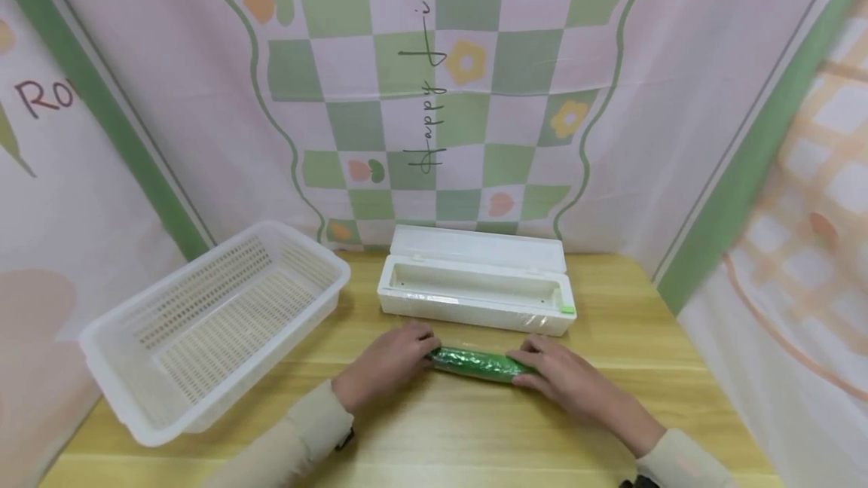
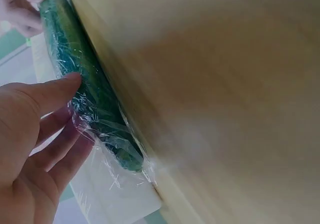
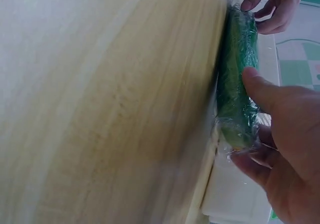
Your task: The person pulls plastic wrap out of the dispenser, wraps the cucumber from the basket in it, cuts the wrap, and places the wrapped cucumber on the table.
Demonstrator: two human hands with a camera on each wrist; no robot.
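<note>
Between both hands (image 1: 392, 362) (image 1: 568, 373): film-wrapped green cucumber (image 1: 475, 364).

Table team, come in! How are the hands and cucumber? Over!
Left hand and right hand holding cucumber, one at each end. Wrapped in clear film. White box open just beyond, not in the way.

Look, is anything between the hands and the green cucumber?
Yes, clear plastic wrap covers the cucumber, so the left hand and the right hand hold it through that thin layer. I can see nothing else in between.
</note>
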